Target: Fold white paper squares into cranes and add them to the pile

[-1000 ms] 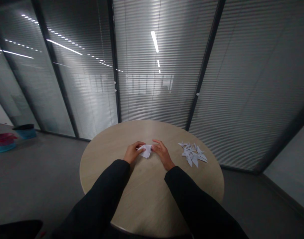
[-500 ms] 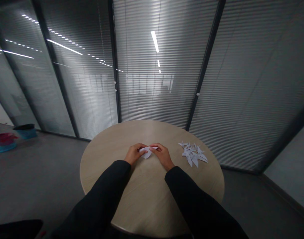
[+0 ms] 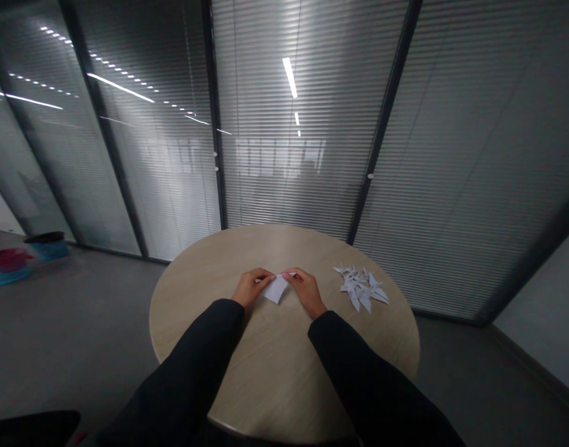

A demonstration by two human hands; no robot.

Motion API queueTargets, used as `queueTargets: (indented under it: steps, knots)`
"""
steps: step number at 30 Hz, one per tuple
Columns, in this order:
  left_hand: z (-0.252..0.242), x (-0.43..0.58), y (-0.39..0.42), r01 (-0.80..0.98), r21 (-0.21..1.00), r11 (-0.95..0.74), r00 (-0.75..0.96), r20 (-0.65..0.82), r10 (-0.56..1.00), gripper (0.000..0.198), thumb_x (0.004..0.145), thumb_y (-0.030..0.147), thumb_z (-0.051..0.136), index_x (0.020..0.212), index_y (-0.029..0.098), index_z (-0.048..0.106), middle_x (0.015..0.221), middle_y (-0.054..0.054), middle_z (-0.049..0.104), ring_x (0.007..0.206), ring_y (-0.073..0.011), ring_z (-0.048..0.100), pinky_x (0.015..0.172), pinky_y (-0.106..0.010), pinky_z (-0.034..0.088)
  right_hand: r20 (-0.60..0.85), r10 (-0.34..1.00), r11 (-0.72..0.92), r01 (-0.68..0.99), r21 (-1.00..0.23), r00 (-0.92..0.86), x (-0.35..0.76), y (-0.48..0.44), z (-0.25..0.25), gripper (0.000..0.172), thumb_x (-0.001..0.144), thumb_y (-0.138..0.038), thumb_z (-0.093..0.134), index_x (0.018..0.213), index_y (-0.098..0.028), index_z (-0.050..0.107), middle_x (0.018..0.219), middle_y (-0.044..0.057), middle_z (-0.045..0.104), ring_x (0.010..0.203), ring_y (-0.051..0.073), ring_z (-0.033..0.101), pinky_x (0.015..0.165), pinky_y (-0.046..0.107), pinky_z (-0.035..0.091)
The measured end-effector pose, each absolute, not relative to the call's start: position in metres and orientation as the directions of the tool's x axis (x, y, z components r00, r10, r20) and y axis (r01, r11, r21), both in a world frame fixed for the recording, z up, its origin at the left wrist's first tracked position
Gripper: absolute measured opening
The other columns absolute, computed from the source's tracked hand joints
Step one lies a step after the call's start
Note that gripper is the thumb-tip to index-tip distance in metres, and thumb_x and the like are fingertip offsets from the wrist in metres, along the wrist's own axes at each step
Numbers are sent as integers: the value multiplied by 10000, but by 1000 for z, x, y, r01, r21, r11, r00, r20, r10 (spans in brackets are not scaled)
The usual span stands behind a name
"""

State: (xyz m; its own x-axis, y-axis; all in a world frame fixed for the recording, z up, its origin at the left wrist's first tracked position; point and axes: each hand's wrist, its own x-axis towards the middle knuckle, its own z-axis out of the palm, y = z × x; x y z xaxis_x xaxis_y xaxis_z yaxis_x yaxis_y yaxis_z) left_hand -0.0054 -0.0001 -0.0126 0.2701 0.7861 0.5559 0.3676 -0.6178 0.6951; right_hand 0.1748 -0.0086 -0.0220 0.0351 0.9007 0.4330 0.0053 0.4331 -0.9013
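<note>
A small piece of white folded paper [image 3: 276,290] is held between my two hands above the middle of the round table. My left hand [image 3: 253,285] pinches its upper left part between thumb and fingers. On the other side, my right hand [image 3: 304,288] grips the upper right part, thumb near the top edge. The lower part of the paper hangs toward me as a flat, pointed flap. My fingertips hide some of its upper folds. To the right lies a pile of white folded paper pieces [image 3: 361,287] with pointed ends, which neither hand touches.
The round wooden table [image 3: 275,372] stands close to a glass partition with blinds [image 3: 284,186]. On the floor at the left are a blue bin [image 3: 49,248] and a red-and-blue bin [image 3: 7,267]. A dark object [image 3: 33,428] shows at the lower left corner.
The paper's lower flap has come down toward me and now shows as a larger, flatter surface. Both hands stay nearly in place, still pinching it.
</note>
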Motion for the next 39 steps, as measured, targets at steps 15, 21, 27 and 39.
queueTargets:
  steps: [15,21,27,39]
  knots:
    - [-12,-10,1,463,496,-735,298,694,656,209,879,329,560,848,184,707,818,-64,704,787,-178,629,725,-294,481,415,904,416,7,-909,101,180,-10,-18,343,615,-494,762,758,-184,721,759,45,711,746,216,641,710,329,497]
    - [-12,-14,3,445,557,-701,234,683,692,220,868,341,561,849,176,705,825,-69,699,791,-182,627,744,-307,480,409,900,418,-32,-908,147,181,-11,-17,335,628,-473,757,777,-177,708,775,38,700,761,202,619,735,317,474]
    - [-7,-18,0,403,621,-673,182,666,724,251,849,384,567,840,176,709,851,-76,708,823,-197,638,799,-338,488,409,894,423,-46,-905,183,182,-10,-17,328,647,-478,739,791,-185,699,795,34,695,776,200,619,745,317,469]
    - [-10,-24,8,356,673,-648,93,665,741,279,827,429,586,825,180,714,865,-75,719,797,-187,651,782,-335,511,411,874,442,-74,-894,257,186,-2,-20,345,625,-494,738,793,-196,689,801,32,688,796,203,617,760,327,472]
